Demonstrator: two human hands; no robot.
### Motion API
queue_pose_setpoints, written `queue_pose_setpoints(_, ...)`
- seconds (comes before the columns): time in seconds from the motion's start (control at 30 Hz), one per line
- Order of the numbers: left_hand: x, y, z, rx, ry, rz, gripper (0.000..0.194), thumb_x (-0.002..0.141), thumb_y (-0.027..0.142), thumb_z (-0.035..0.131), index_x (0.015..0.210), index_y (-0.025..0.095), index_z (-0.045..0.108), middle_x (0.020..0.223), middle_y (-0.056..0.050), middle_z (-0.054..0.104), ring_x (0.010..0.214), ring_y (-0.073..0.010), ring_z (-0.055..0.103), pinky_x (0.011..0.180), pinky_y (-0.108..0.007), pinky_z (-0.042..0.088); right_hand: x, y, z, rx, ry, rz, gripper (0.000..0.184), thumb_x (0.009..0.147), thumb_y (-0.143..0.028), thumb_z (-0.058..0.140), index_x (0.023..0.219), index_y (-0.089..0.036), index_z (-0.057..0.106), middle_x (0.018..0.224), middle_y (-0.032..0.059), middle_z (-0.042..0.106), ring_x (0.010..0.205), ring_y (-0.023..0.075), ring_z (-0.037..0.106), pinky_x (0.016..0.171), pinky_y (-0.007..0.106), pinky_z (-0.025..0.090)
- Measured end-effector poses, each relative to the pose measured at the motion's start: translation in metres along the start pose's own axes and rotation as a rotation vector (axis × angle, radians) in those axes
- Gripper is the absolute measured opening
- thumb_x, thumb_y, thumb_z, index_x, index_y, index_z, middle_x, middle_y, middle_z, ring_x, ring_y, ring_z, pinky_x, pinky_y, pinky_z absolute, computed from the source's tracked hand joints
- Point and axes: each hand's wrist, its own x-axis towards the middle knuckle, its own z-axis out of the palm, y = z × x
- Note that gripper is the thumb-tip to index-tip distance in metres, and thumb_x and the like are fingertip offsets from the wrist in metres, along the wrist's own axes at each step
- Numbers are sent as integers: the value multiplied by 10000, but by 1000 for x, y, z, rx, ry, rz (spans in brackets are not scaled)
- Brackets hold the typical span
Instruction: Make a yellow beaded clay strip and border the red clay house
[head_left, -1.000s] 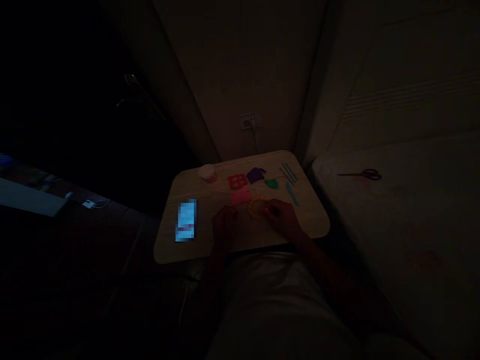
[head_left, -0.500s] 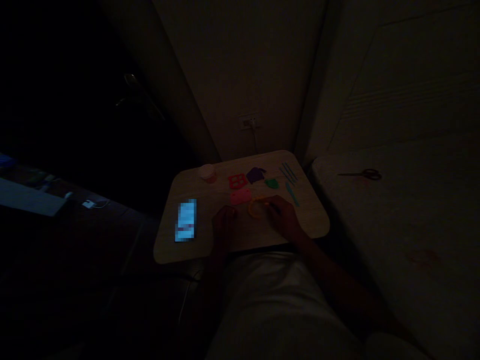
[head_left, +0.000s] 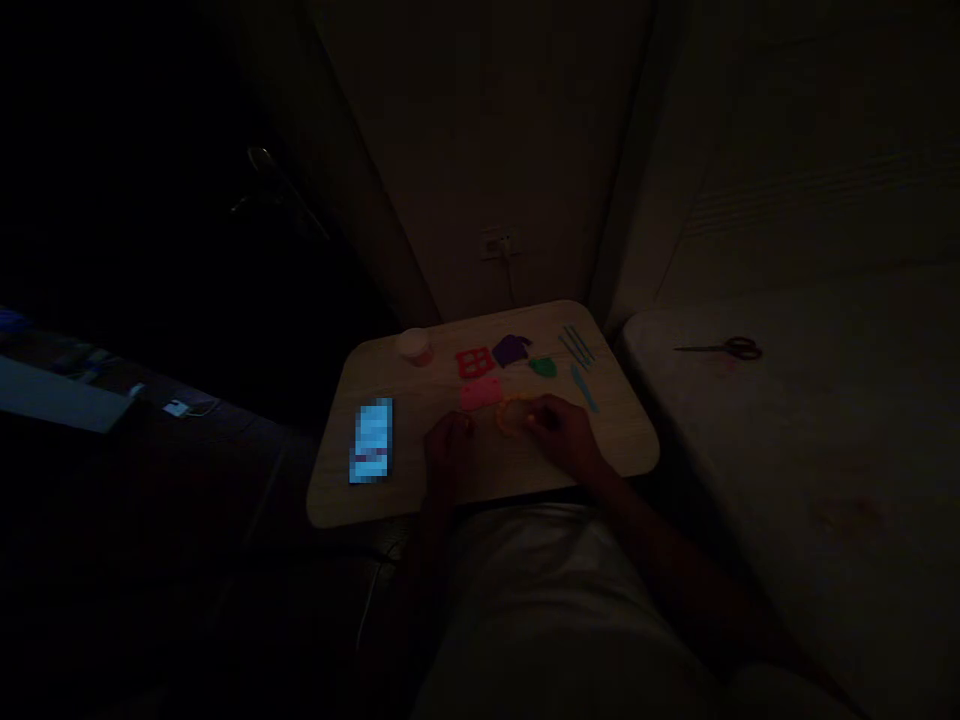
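The room is very dark. A small wooden table [head_left: 630,440] stands in front of me. My right hand [head_left: 564,436] rests on it with its fingertips at an orange ring-shaped piece [head_left: 512,414]; whether it grips the piece is hidden by the dark. My left hand [head_left: 447,447] lies curled on the table left of the ring, a small pinkish bit at its fingertips. Just beyond lie a pink shape [head_left: 481,393], a red square cutter [head_left: 474,362], a purple shape [head_left: 512,349] and a green shape [head_left: 544,367].
A lit phone [head_left: 373,440] lies at the table's left. A small pot [head_left: 415,346] stands at the back left. Thin blue tools [head_left: 579,362] lie at the back right. Scissors [head_left: 724,348] rest on the bed to the right. A wall socket [head_left: 496,243] is behind.
The picture has grown slightly darker. My right hand's fingers have shifted slightly at the orange ring. The left hand stays where it was.
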Motion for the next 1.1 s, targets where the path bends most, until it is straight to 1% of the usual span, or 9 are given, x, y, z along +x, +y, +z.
queue_pose_setpoints(0.1, 0, 0, 0, -11, 8, -6, 374, 967, 433, 482, 692, 197, 579, 674, -9, 572, 672, -161, 531, 639, -272, 419, 0, -3, -1, -2, -7, 5, 174, 832, -298, 673, 710, -180, 633, 622, -15, 574, 591, 128, 506, 565, 235, 365)
queue_pose_setpoints(0.23, 0, 0, 1, -7, 14, -5, 379, 968, 429, 479, 681, 200, 568, 663, -8, 566, 663, -158, 520, 634, -271, 411, 1, -5, -2, 14, -7, -9, 289, 892, -347, 623, 657, -178, 631, 626, 9, 614, 593, 139, 529, 584, 251, 374)
queue_pose_setpoints(0.37, 0, -1, 1, -17, 14, -21, 368, 964, 411, 487, 672, 199, 560, 655, -4, 560, 656, -154, 516, 627, -267, 406, 1, -2, -2, -6, 6, -40, 277, 925, -323, 571, 716, -180, 683, 707, 41, 697, 663, 169, 613, 642, 264, 435)
queue_pose_setpoints(0.5, 0, -1, 0, -14, 8, -17, 367, 963, 411, 485, 677, 197, 568, 658, -8, 567, 662, -155, 525, 629, -267, 407, 1, 2, -1, -11, 20, -66, 236, 936, -290, 554, 860, -184, 751, 887, 85, 774, 806, 212, 699, 753, 301, 517)
queue_pose_setpoints(0.6, 0, 1, 0, -6, 9, -18, 376, 959, 424, 488, 669, 197, 563, 653, -8, 564, 657, -156, 522, 631, -269, 408, 1, 2, -1, -8, 12, -78, 246, 947, -280, 543, 957, -193, 772, 988, 101, 789, 903, 232, 727, 830, 332, 546)
queue_pose_setpoints(0.7, 0, 3, 1, -7, 15, -22, 380, 963, 429, 475, 677, 198, 567, 661, -9, 571, 660, -156, 526, 635, -269, 410, 1, 2, -1, 2, 2, -90, 246, 942, -261, 543, 985, -194, 776, 1007, 99, 790, 924, 228, 732, 848, 337, 550)
queue_pose_setpoints(0.87, 1, 1, 0, 14, 3, 13, 360, 967, 388, 471, 675, 199, 565, 658, -7, 564, 660, -155, 527, 636, -269, 412, 1, 2, -1, 16, -9, -53, 184, 875, -249, 624, 968, -188, 770, 978, 83, 788, 833, 204, 716, 759, 299, 532)
queue_pose_setpoints(1.0, 1, 0, 0, 4, -6, 18, 346, 972, 374, 469, 693, 197, 571, 668, -8, 566, 666, -155, 522, 635, -269, 412, 0, 0, -1, 12, 17, 21, 122, 820, -270, 683, 848, -171, 748, 725, 30, 727, 616, 154, 610, 593, 246, 449)
queue_pose_setpoints(1.1, 0, 2, 1, -2, -1, 2, 350, 971, 376, 471, 681, 199, 557, 663, -6, 554, 662, -154, 512, 625, -266, 405, 0, -1, -1, 22, 18, 47, 169, 835, -314, 675, 770, -171, 735, 645, 17, 688, 579, 146, 571, 563, 238, 414)
